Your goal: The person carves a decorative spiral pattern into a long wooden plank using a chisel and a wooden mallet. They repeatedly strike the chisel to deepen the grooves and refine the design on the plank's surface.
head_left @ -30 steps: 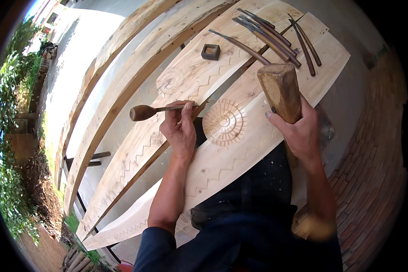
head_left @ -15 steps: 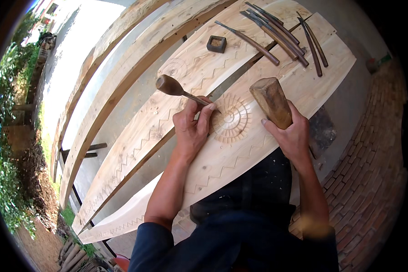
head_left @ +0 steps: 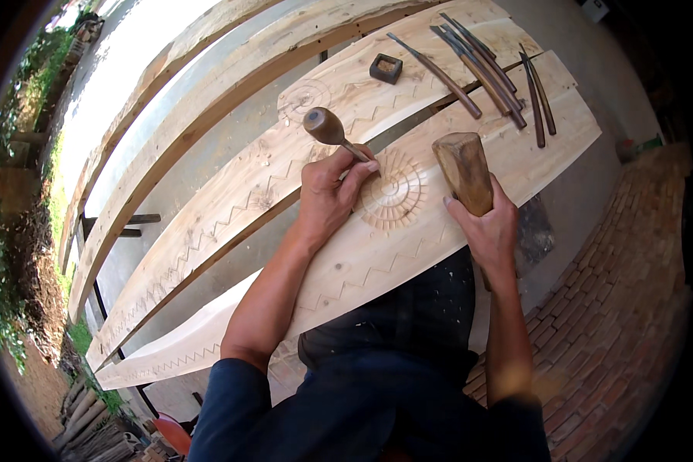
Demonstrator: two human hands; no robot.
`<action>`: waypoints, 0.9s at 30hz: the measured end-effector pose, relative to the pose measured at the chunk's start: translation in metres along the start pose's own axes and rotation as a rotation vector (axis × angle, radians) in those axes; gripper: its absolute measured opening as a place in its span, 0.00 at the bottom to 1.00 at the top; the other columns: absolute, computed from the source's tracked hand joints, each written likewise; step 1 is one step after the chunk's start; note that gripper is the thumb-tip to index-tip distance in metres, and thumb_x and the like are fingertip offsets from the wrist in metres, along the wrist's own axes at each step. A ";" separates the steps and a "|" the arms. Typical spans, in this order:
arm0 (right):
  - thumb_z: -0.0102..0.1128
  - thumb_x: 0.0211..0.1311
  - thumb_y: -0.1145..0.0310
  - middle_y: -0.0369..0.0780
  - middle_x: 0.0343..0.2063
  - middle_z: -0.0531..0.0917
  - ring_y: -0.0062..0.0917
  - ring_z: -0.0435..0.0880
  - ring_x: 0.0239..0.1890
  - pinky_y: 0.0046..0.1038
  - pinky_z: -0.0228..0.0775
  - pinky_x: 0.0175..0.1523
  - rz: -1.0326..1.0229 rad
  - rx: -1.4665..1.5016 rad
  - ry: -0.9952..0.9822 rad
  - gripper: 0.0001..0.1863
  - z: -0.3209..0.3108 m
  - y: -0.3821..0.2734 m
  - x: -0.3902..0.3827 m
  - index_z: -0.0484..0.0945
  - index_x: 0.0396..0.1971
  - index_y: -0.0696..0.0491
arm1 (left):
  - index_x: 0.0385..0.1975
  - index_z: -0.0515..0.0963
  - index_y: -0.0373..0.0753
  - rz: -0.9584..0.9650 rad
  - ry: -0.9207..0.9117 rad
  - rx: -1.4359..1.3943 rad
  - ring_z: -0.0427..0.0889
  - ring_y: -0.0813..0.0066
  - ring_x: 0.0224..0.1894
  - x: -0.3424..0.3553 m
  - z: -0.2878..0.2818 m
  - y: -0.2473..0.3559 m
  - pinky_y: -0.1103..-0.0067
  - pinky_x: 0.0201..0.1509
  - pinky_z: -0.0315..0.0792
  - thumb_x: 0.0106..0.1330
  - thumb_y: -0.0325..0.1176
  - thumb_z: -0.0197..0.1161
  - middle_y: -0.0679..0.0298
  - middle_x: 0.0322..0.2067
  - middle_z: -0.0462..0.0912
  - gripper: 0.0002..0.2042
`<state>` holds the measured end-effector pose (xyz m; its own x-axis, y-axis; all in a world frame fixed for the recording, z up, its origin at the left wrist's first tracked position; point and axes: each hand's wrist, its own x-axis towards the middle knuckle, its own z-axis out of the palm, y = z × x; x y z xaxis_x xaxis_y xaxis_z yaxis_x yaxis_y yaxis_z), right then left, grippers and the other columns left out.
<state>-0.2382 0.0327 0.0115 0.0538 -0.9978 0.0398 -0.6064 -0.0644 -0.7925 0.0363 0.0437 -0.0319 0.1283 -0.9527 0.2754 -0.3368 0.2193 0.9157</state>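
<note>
My left hand (head_left: 329, 194) is closed round the shank of a wood carving chisel (head_left: 324, 126), whose bulbous wooden handle leans up and left. The chisel's tip lies at the upper left of a carved spiral rosette (head_left: 393, 192), partly hidden by my fingers. That rosette is cut into the nearer pale curved plank (head_left: 362, 258), where a zigzag line also runs. To the right, my right hand (head_left: 487, 235) grips a blocky worn wooden mallet (head_left: 463, 171), held apart from the chisel just right of the rosette.
A second carved plank (head_left: 231, 204) lies beyond a narrow gap. Several gouges (head_left: 481, 73) rest across the far right ends, with a small dark square box (head_left: 386, 68) beside them. Curved beams (head_left: 169, 127) stand at the left; brick paving (head_left: 593, 308) is at the right.
The chisel handle has swung to the right and stands steeper. My mallet has turned a little more upright, still apart from the chisel. The whole view has shifted and turned slightly.
</note>
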 end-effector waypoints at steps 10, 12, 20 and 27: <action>0.82 0.58 0.61 0.53 0.42 0.93 0.50 0.94 0.47 0.41 0.84 0.55 -0.013 -0.027 -0.014 0.30 -0.002 -0.003 0.000 0.85 0.58 0.58 | 0.40 0.88 0.33 0.101 -0.039 0.131 0.92 0.56 0.33 0.000 0.001 0.005 0.69 0.38 0.82 0.72 0.28 0.75 0.53 0.33 0.90 0.05; 0.82 0.58 0.61 0.53 0.43 0.93 0.50 0.94 0.47 0.42 0.84 0.55 -0.013 -0.022 -0.013 0.30 -0.002 -0.004 0.000 0.85 0.58 0.58 | 0.40 0.88 0.33 0.133 -0.031 0.137 0.92 0.56 0.33 -0.001 0.001 0.004 0.68 0.38 0.82 0.72 0.28 0.75 0.53 0.32 0.90 0.05; 0.83 0.59 0.60 0.53 0.43 0.93 0.51 0.94 0.48 0.42 0.84 0.55 -0.016 -0.028 -0.008 0.30 -0.002 -0.002 0.000 0.85 0.59 0.58 | 0.42 0.88 0.36 0.265 -0.075 0.228 0.90 0.52 0.31 0.002 0.001 0.004 0.65 0.36 0.82 0.70 0.27 0.75 0.53 0.31 0.89 0.05; 0.83 0.58 0.61 0.53 0.45 0.93 0.50 0.94 0.49 0.41 0.84 0.56 -0.033 -0.041 -0.003 0.31 -0.002 0.000 0.000 0.85 0.60 0.57 | 0.42 0.88 0.39 0.323 -0.110 0.301 0.89 0.50 0.29 0.004 0.001 0.005 0.64 0.34 0.80 0.67 0.24 0.75 0.53 0.30 0.88 0.06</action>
<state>-0.2399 0.0324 0.0130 0.0768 -0.9950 0.0639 -0.6365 -0.0983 -0.7650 0.0344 0.0411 -0.0269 -0.1219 -0.8658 0.4854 -0.6016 0.4534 0.6576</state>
